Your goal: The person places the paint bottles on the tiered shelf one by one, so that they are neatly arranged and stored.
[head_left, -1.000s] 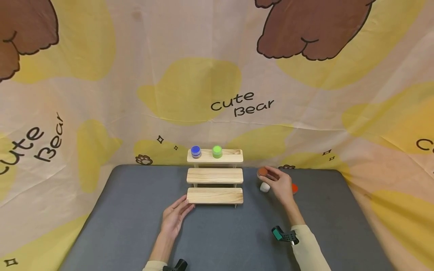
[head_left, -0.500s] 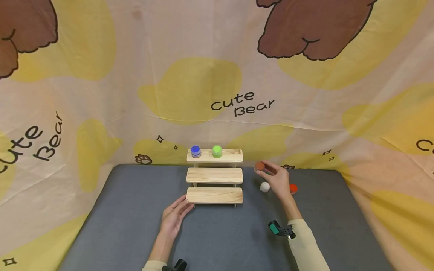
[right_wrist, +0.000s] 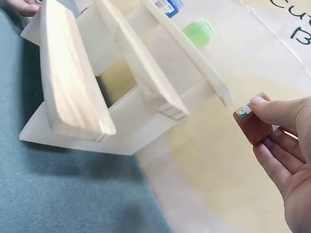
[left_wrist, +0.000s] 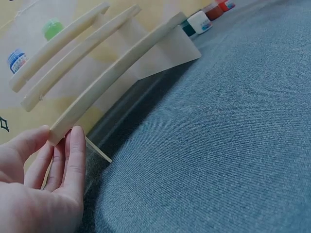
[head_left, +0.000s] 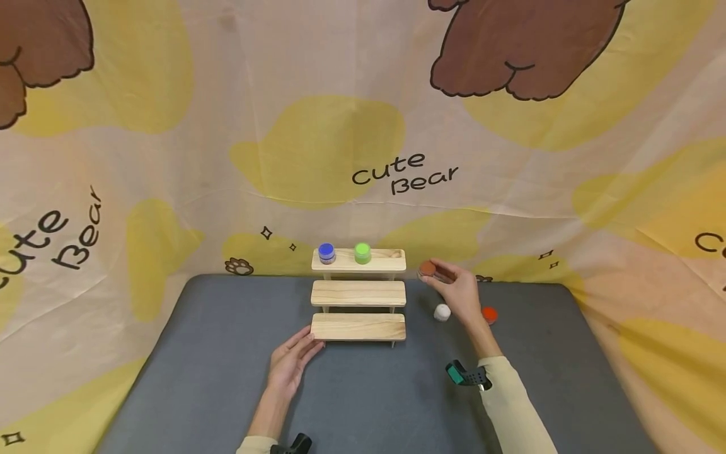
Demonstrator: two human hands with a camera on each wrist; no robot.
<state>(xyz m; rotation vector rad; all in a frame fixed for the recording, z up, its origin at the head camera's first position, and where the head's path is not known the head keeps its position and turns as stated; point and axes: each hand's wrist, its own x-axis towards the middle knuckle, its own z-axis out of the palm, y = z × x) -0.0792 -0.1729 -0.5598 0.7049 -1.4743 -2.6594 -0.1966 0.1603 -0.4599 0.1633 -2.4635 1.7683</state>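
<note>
My left hand (head_left: 288, 369) pinches the left end of the lowest step of a three-tier wooden display stand (head_left: 358, 328); in the left wrist view the thumb lies against the step's end and the fingers reach beneath it. My right hand (head_left: 462, 296) holds a small brown paint jar (head_left: 427, 269) between thumb and fingers, raised to the right of the stand's top step and apart from it. The right wrist view shows a printed label on that brown jar (right_wrist: 255, 124). On the top step stand a blue-lidded jar (head_left: 326, 253) at the left and a green jar (head_left: 362, 253) near the middle.
A white jar (head_left: 442, 313) stands on the grey table (head_left: 363, 397) right of the stand. Farther right, beside my right wrist, is a red-lidded jar (head_left: 489, 315). A printed cloth (head_left: 295, 151) hangs behind the table, close to the top step.
My right hand has carried the brown paint jar up and left, toward the top step. The red-lidded jar now shows more fully. My left hand stays on the stand.
</note>
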